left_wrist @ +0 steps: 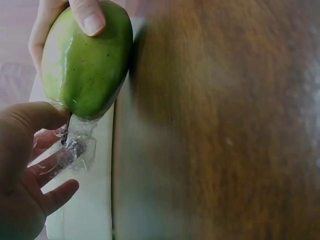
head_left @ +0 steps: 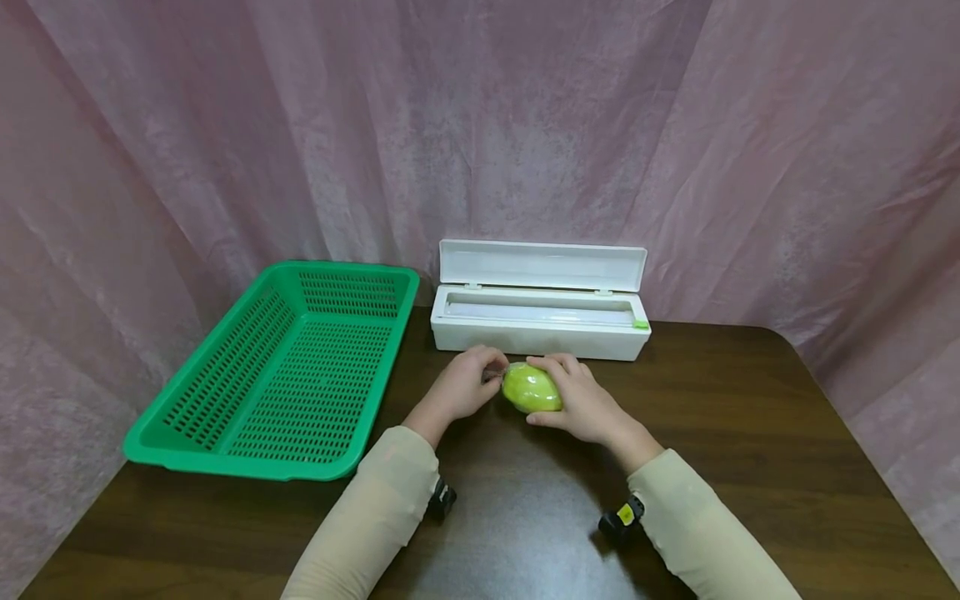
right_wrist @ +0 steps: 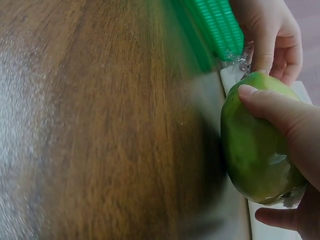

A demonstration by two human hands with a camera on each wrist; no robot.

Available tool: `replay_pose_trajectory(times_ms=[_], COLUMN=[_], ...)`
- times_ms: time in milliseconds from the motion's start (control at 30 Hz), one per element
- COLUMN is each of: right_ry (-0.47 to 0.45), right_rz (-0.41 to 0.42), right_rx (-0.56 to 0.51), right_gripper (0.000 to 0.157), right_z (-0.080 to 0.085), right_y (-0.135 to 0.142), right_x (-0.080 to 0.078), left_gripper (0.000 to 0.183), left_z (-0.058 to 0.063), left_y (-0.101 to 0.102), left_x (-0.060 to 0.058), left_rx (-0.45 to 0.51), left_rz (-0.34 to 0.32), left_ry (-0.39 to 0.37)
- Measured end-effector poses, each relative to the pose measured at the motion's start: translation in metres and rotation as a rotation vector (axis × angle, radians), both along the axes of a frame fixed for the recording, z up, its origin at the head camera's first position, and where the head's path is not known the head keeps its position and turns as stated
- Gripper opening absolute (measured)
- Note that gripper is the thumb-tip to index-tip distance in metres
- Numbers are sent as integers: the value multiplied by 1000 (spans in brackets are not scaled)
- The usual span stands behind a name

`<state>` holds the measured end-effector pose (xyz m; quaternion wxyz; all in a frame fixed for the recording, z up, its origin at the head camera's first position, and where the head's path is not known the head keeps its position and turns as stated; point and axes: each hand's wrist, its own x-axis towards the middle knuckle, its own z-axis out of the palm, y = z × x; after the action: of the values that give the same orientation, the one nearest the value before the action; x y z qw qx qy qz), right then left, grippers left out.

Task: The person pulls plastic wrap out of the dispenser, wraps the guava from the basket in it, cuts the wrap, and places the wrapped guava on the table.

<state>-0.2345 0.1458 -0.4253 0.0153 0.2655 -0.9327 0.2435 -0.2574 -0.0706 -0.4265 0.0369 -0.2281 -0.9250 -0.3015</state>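
A green mango (head_left: 531,388) in clear plastic wrap is held just above the table, in front of a white wrap dispenser (head_left: 536,340). My right hand (head_left: 581,398) grips it from the right, thumb on the near side and fingers over the far side. At the mango's left end, my left hand (head_left: 467,385) pinches the gathered loose plastic wrap (left_wrist: 80,142) between thumb and fingers. The left wrist view shows that bunched film crumpled, with the other left fingers spread behind it. More film bunches at the mango's opposite end in the right wrist view.
The dispenser's lid (head_left: 542,265) stands raised, showing a film roll (head_left: 540,313) inside and a green slide cutter (head_left: 641,325) at its right end. A green slotted basket (head_left: 405,329) stands on the table's left. A pink curtain (head_left: 525,125) hangs close behind.
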Motion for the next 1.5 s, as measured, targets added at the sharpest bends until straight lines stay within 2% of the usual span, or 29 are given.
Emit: replay_pose_trajectory(times_ms=[100, 267, 433, 533, 667, 767, 867, 1000, 1100, 1200, 1333, 1500], right_ry=[2, 0, -5, -7, -6, -9, -12, -15, -17, -22, -24, -14], right_rz=[-2, -5, -7, -3, -4, -8, -7, -6, -11, -15, -13, -9], right_rx=[-6, -19, -23, -24, -27, -26, -24, -27, -29, -30, -32, -29], right_gripper=[78, 78, 78, 78, 78, 78, 79, 79, 79, 79, 80, 80], right_z=[0, -1, -3, -3, -3, -3, -4, -3, -3, -3, -3, -4], right_y=[0, 1, 0, 0, 0, 0, 0, 0, 0, 0, 0, 0], right_x=[0, -1, -2, -2, -2, -2, -2, -2, -1, -1, -1, -1], left_gripper=[22, 18, 12, 13, 21, 28, 29, 34, 37, 32, 27, 17], left_z=[-1, -3, -8, -9, -7, -4, -2, -3, -3, -2, 3, 7], left_y=[1, 5, 6, 3, -1, -2, -3, -4, -6, -7, -6, -2], left_x=[0, 0, 2, 0, -6, -10, -13, -17, -19, -20, -18, -14], left_rx=[8, 5, 80, 182, 343, 358, 315, 311, 364, 432, 469, 384], left_rz=[0, 46, 91, 102, 164, 219, 240, 195, 144, 121, 125, 157], left_ry=[6, 35, 37, -61, -280, -347, -377, -490, -603, -690, -704, -601])
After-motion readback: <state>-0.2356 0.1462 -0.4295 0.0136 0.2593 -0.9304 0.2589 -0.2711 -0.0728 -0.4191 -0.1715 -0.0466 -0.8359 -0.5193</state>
